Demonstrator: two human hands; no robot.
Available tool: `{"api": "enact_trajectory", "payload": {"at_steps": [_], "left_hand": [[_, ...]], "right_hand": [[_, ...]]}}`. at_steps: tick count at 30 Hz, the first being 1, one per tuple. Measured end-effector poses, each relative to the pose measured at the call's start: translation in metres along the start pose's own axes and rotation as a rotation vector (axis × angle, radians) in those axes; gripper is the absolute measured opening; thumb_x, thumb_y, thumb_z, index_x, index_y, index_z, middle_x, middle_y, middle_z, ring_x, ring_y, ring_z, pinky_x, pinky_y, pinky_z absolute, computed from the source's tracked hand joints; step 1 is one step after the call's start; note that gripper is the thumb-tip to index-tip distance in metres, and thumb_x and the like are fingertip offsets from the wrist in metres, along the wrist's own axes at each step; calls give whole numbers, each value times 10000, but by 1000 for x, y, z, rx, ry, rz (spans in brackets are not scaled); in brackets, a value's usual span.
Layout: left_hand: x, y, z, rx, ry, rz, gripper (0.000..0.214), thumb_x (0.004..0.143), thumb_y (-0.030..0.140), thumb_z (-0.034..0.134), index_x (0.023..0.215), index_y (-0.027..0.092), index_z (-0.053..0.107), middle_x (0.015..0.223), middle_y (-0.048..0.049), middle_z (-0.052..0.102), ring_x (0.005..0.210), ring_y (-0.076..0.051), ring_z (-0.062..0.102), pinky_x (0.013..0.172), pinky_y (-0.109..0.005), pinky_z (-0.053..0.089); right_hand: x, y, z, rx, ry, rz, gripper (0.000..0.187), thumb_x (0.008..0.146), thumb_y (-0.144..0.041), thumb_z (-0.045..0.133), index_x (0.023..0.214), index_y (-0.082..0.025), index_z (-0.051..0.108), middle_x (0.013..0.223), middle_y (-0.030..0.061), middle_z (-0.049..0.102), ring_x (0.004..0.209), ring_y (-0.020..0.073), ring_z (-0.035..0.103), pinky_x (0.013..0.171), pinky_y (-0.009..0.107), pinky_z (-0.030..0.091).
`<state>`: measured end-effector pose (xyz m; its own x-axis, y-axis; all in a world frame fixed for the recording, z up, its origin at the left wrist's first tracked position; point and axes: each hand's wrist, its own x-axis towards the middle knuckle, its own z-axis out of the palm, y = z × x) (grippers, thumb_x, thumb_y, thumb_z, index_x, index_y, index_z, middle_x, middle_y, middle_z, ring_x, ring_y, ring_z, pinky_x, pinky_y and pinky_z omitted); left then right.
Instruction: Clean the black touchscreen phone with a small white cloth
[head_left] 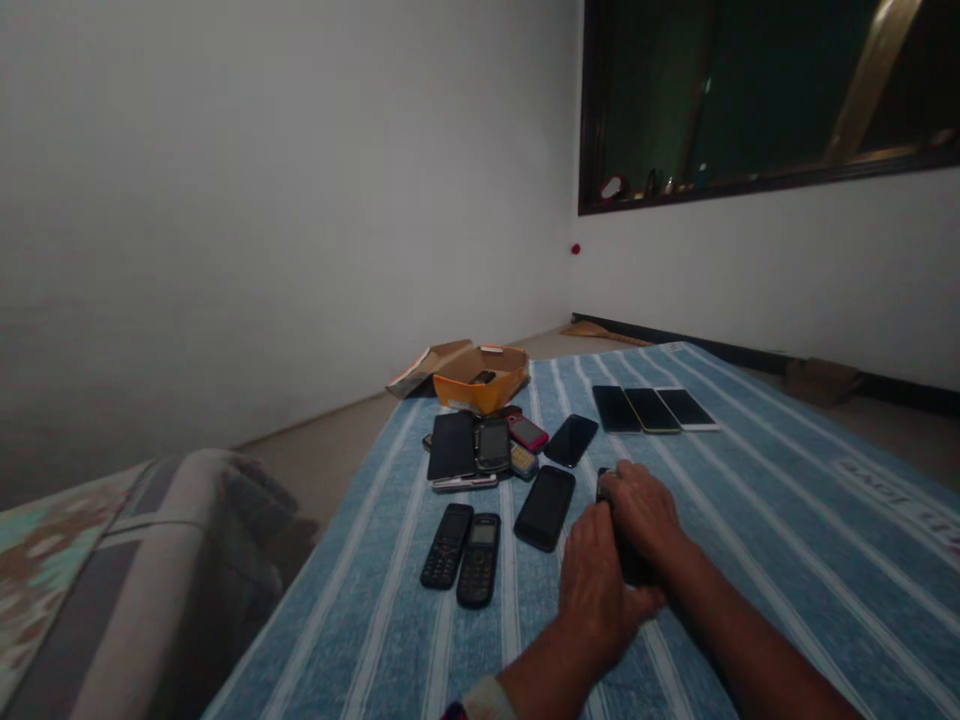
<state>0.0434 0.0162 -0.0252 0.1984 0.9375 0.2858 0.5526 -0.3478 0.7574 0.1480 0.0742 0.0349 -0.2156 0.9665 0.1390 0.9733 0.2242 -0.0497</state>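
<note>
My left hand and my right hand meet around a dark smartphone low over the blue striped cloth. Much of that phone is covered by my fingers. Left of my hands lies a black smartphone, with another black smartphone behind it. Two keypad phones, one black and one with a small grey screen, rest side by side farther left.
Several mixed phones lie piled in front of an open orange cardboard box holding a dark phone. Three smartphones sit in a row at the back right. Beyond the left edge stands bedding; a wall rises behind.
</note>
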Motion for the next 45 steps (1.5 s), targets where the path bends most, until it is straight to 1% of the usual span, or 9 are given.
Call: {"api": "enact_trajectory", "payload": {"at_steps": [3,6,9,15,22,31,37,40,45], "left_hand": [[-3,-9,8,74,-17,-49,935,616,301,758,1426,142,318,1492,-222,345,1393,-429,275,1145,-607,223],[-4,-11,8,91,-76,-98,971,601,302,763,1443,157,302,1509,-210,325,1408,-435,240,1154,-608,217],[-3,-10,6,102,-68,-122,968,594,288,753,1439,142,305,1497,-214,338,1398,-428,259,1158,-594,217],[-2,-11,5,86,0,-28,869,548,229,734,1354,204,410,1367,-174,480,1291,-430,399,1100,-569,309],[-4,-3,-2,90,4,-5,758,611,243,699,1320,196,432,1310,-167,510,1246,-394,443,1070,-543,344],[-1,8,-12,143,-5,24,677,598,197,689,1241,205,478,1213,-129,563,1148,-352,518,981,-506,424],[3,11,-15,182,-10,64,584,632,224,675,1189,207,500,1158,-113,586,1113,-337,539,931,-489,448],[5,14,-17,198,-15,72,539,649,223,669,1164,204,511,1142,-106,590,1110,-327,543,929,-480,449],[8,21,-21,205,-21,84,544,656,214,676,1170,214,499,1131,-90,590,1100,-308,551,933,-470,450]], "right_hand": [[3,5,8,17,1,8,240,891,-165,455,958,-192,684,1002,99,616,964,233,523,748,300,347],[5,12,13,9,26,20,274,866,-110,450,970,-170,696,983,117,621,951,243,539,747,311,349],[4,18,15,-6,50,44,307,862,-79,425,954,-151,708,958,130,628,942,249,555,749,320,352],[-1,17,18,-2,44,60,319,884,-99,403,880,-152,718,918,140,631,911,259,570,722,331,359],[-3,7,19,63,65,-44,240,873,-134,458,856,-160,696,950,114,626,928,234,545,738,312,350],[-3,25,10,-6,46,135,253,859,-81,466,850,-137,712,903,117,618,888,225,549,702,304,326],[0,7,8,39,63,-9,211,876,-171,490,858,-154,700,965,109,621,946,230,528,752,305,351],[5,7,8,59,39,-50,207,884,-220,502,886,-153,698,988,114,618,962,236,520,787,312,360],[9,22,5,35,10,53,294,889,-133,419,938,-140,709,1003,134,614,984,251,524,790,327,365]]}}
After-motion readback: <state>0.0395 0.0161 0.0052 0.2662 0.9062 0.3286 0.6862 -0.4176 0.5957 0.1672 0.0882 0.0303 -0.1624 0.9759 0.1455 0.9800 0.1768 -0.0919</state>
